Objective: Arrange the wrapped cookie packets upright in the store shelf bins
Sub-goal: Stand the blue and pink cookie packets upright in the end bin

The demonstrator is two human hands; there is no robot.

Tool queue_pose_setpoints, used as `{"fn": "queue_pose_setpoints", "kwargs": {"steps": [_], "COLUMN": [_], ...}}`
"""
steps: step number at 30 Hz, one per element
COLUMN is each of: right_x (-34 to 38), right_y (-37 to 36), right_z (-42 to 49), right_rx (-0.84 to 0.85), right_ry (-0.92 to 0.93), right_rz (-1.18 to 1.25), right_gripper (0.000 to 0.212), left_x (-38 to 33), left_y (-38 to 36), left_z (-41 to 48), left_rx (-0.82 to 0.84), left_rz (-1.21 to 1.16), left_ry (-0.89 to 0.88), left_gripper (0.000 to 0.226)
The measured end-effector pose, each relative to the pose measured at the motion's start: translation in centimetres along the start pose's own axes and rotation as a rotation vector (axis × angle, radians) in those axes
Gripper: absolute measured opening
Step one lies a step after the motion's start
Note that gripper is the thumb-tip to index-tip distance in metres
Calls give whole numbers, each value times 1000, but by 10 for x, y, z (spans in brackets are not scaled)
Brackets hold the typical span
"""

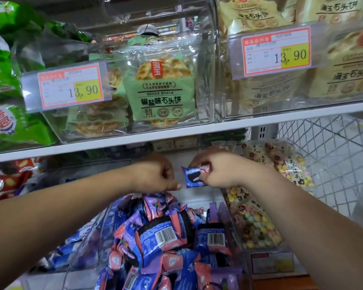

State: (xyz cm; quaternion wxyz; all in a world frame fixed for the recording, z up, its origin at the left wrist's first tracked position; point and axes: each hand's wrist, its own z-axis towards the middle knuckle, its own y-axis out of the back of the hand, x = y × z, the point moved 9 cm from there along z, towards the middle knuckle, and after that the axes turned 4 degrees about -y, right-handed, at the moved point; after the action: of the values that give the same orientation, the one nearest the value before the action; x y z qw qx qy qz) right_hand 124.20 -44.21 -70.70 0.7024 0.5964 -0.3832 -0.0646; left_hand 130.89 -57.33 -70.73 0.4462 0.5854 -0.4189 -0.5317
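Head view: both forearms reach in from the lower corners and meet at frame centre, under the white shelf edge (176, 133).

Right hand (220, 171): fingers curled round a blue cookie packet (194, 177), gripped at its right side and held roughly upright in the air above the bin. A pink bit of wrapper shows under the fingertips; cannot tell whether it is a second packet.

Left hand (155, 174): fingers curled into the palm, nothing visible in them. The thumb points right, its tip just beside the packet's lower left corner; contact cannot be told.

Clear bin (92, 233), lower centre: holds a loose heap of packets (166, 237) in blue, pink and purple, lying at all angles, some barcode side up.

Right of the bin: a bag of pastel ball snacks (281, 166), with wire mesh (333, 155) beyond it.

Upper shelf: a green stone-cookie bag (161, 86) stands upright in a clear bin, and two price tags (69, 88) read 13.90.
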Motion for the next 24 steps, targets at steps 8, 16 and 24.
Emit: {"fn": "queue_pose_setpoints", "kwargs": {"steps": [8, 16, 24], "right_x": [-7, -3, -37], "right_y": [-12, 2, 7], "right_z": [14, 13, 9], "right_rx": [-28, -152, -175], "right_ry": [-71, -36, -152], "right_rz": [-108, -261, 14], "right_gripper": [22, 17, 25], "left_x": [-13, -16, -33], "left_y": [-16, -32, -50], "left_z": [18, 38, 48], "left_rx": [102, 15, 7], "left_rz": [26, -76, 56], "left_ry": [-78, -135, -213], "left_gripper": [28, 22, 8]}}
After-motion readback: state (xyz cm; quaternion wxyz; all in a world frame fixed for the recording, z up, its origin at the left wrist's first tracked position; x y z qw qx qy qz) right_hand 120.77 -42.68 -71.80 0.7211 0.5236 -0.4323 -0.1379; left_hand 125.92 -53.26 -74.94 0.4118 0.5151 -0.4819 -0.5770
